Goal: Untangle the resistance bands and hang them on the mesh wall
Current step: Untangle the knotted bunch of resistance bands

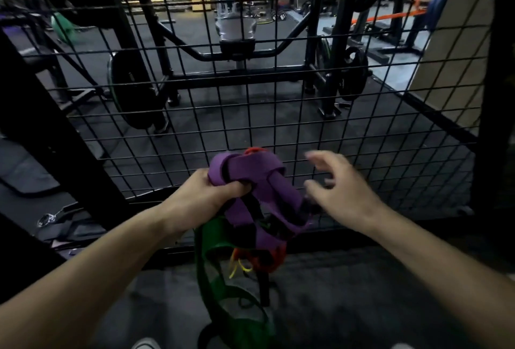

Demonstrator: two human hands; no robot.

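- We clutch a knotted bundle of bands in our left hand (206, 195), fingers curled round the purple band (250, 181), just in front of the mesh wall (362, 114).
- Our right hand (338, 189) hovers beside the bundle, fingers spread, grasping nothing.
- A green band (211, 259) dangles below; red (267, 259) and yellow (237, 268) strands show within the knot.
- We judge it best to find one free loop and draw it out gently.
- The right fingers are blurred; the knot's crossings are hard to make out.

Mesh wall (362, 131) blocks ahead; right side open.
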